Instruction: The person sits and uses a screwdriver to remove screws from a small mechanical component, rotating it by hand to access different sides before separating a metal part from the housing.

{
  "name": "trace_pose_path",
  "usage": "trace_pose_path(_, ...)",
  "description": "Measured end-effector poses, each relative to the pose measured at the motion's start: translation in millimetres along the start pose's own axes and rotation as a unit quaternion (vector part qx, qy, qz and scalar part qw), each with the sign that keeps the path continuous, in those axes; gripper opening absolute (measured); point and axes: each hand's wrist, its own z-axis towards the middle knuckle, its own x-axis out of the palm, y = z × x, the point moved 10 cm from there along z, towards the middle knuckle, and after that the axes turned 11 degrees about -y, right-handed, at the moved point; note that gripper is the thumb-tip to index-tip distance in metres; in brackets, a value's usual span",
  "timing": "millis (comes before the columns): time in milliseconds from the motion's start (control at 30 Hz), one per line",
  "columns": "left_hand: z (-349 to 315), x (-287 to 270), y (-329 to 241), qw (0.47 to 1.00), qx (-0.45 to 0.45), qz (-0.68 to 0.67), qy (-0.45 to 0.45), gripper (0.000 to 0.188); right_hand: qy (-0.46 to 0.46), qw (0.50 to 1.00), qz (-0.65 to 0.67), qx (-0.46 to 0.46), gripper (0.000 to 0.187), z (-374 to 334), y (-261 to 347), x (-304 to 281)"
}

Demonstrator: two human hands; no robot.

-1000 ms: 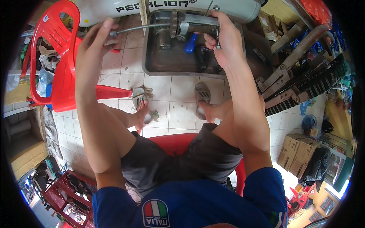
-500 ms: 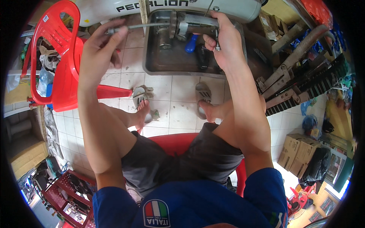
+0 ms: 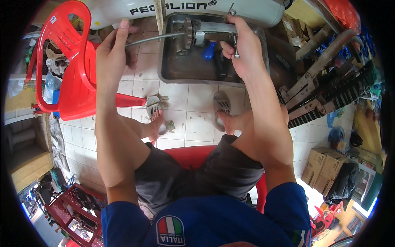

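My left hand (image 3: 113, 49) is closed around the end of a thin metal rod (image 3: 154, 38), its thumb pointing up; the fingers hide that end. The rod runs right to a toothed round collar (image 3: 188, 33) on a grey metal tube assembly (image 3: 214, 28). My right hand (image 3: 245, 45) grips the assembly's right end, with bolt-like metal pieces showing by the fingers. The assembly is held above a dark metal tray (image 3: 185, 78). Below it in the tray lie a blue bulb-shaped handle (image 3: 209, 51), a black tool (image 3: 221, 66) and a small metal part (image 3: 181, 49).
A red plastic chair (image 3: 76, 96) stands at the left. Behind the tray lies a long white cylindrical tank (image 3: 111, 12). Worn metal parts with black ribbed strips (image 3: 329, 96) fill the right side. Cardboard boxes (image 3: 323, 168) sit farther right. My sandalled feet rest on white tiles (image 3: 199, 123).
My left hand has shifted right and closed over the rod's end, which showed past the fingers before. My right hand keeps its grip on the assembly.
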Motion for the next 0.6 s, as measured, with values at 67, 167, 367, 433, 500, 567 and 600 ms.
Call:
trace_pose_path(67, -3, 4, -9, 0.998, 0.058, -0.031, 0.009, 0.046, 0.002, 1.000, 0.001, 0.001, 0.028, 2, -2, 1)
trace_pose_path(167, -15, 1, -26, 0.985, 0.154, -0.081, 0.007, 0.043, 0.004, 1.000, 0.014, -0.006, 0.028, 4, 0, 0)
trace_pose_path(367, 3, -19, -6, 0.998, 0.043, -0.046, 0.003, 0.045, 0.007, 1.000, 0.020, -0.018, 0.027, 5, 9, -5)
trace_pose_path(433, 8, -23, 0, 0.999, 0.009, -0.050, -0.010, 0.045, 0.010, 1.000, 0.020, -0.021, 0.027, 3, 9, -3)
trace_pose_path(500, 4, -19, -8, 0.992, 0.041, -0.114, -0.029, 0.043, 0.017, 0.999, 0.019, -0.020, 0.027, 3, 8, 0)
trace_pose_path(567, -6, -13, -25, 0.980, 0.164, -0.094, -0.054, 0.046, 0.023, 0.999, 0.016, -0.017, 0.027, 3, 6, 1)
trace_pose_path(600, -9, -12, -28, 0.979, 0.182, -0.074, -0.052, 0.047, 0.023, 0.999, 0.018, -0.016, 0.027, 3, 6, 1)
